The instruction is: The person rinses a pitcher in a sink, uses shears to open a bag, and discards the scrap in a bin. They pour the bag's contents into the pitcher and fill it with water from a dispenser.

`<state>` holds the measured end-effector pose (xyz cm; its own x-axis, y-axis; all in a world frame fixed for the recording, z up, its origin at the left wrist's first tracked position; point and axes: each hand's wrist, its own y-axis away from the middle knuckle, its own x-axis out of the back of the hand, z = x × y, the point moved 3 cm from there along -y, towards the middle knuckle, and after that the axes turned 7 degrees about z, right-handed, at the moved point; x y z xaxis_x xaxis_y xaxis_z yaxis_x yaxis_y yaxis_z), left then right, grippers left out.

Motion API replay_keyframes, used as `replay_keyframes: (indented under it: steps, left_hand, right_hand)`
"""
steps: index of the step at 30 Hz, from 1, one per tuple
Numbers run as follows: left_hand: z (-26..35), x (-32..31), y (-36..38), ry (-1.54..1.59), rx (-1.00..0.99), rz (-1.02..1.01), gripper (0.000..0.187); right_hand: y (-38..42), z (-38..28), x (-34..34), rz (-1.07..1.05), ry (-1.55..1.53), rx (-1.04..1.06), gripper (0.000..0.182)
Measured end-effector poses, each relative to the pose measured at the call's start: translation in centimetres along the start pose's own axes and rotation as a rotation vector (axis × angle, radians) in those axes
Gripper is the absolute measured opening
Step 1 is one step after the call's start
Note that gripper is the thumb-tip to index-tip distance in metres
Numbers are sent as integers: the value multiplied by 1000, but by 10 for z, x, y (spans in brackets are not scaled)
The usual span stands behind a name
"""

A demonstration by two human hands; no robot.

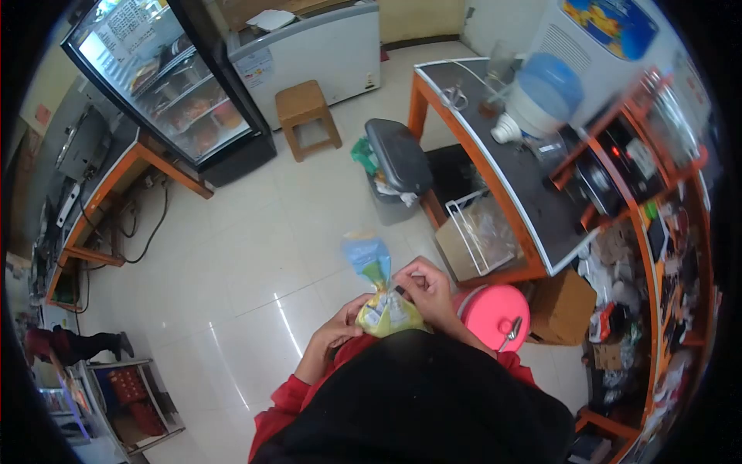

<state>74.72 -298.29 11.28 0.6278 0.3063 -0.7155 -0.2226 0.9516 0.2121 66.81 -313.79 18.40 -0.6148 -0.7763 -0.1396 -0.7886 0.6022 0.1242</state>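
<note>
A plastic bag [390, 313] with yellow-green and blue print is in front of my chest, its lower part full and its neck drawn narrow. Above the neck, the blue top of the bag flares out. My left hand [340, 326] grips the bag's left side, thumb and fingers against it. At the neck, the fingers of my right hand [427, 288] are pinched together on the right side. Something small and dark shows by those fingertips, too small to name.
Right of me stand a pink lidded bucket [488, 313] with a spoon on it and an orange-edged table [495, 131] bearing a water bottle [545, 89]. Ahead are a grey bin [398, 158], a wooden stool [303, 108], a chest freezer [325, 58] and a glass-door fridge [178, 85].
</note>
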Motion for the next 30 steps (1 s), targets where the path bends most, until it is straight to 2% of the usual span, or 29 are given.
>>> replay_keyframes:
  steps: [1, 2, 5, 6, 8, 10, 11, 12, 15, 17, 18, 19, 22, 27, 30]
  left_hand:
    - [5, 9, -9, 123, -71, 10, 77]
    - [6, 23, -24, 195, -182, 97, 97]
    - [45, 25, -72, 483, -417, 266, 101]
    - [61, 34, -90, 433, -481, 252, 94]
    - [94, 62, -118, 445, -427, 259, 82]
    - [127, 87, -142, 503, -372, 276, 65]
    - [155, 82, -156, 370, -352, 344, 57]
    - [171, 90, -168, 376, -337, 346, 55]
    - [205, 119, -196, 422, -279, 416, 51]
    - [226, 135, -205, 358, -250, 475, 47]
    - [238, 141, -211, 332, -243, 508, 45]
    - [246, 146, -212, 305, -235, 548, 43]
    - [273, 150, -216, 255, -274, 625, 38]
    - [290, 156, -222, 254, -356, 763, 39]
    - [299, 154, -230, 219, -401, 786, 38]
  right_hand:
    - [-22, -10, -6, 1, -30, 47, 8]
    - [-45, -23, -13, 5, -56, 90, 7]
    - [-107, -50, -38, -1, -140, 168, 6]
    - [-125, -56, -49, -11, -168, 179, 6]
    - [-162, -60, -69, -87, -220, 225, 6]
    - [-199, -65, -74, -115, -98, 299, 9]
    - [-223, -70, -73, -123, -35, 341, 10]
    - [-250, -70, -65, -56, 39, 330, 14]
    - [-353, -72, -1, 392, 366, 439, 20]
    - [-415, -54, 71, 704, 1025, 672, 23]
    - [-445, -39, 110, 779, 1185, 610, 29]
    - [-462, -29, 137, 895, 1328, 461, 35]
    - [-496, -12, 184, 941, 1463, 119, 42]
    - [-521, 15, 223, 920, 1415, -105, 57]
    - [-531, 16, 236, 898, 1363, -180, 52]
